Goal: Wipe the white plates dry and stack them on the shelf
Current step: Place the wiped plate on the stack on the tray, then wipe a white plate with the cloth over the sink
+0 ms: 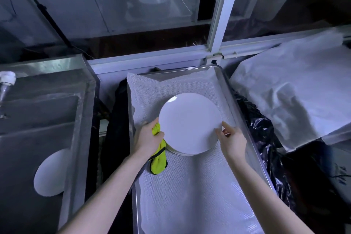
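Nearest of all, the left forearm (106,192) and the right forearm (266,192) are stretching forward over a long rectangular metal tray (247,127) lined with white mesh matting (190,195).

Well off to the left of the left hand (150,137), a dull steel sink (83,129) is holding a single round white plate (50,173) that is lying flat on its bottom.

The left hand is curling its fingers and thumb round a yellow-green microfibre cloth with black trim (158,161), bunching the upper end in its grip while the rest is hanging down below the wrist onto the matting. This hand is pressing up against the left rim of a round glossy white plate (190,121).

That plate is sitting between the two hands, on top of a low stack of white plates (182,153) whose edges are showing under its near side.

The right hand (232,138) is pinching the top plate's right rim, with the thumb lying on the upper face and the other fingers curling at the edge.

Just beyond the right hand, past the tray's rim, crumpled black plastic film (266,135) is lying, and farther right a wrinkled white sheet (294,91) is draping over a raised surface.
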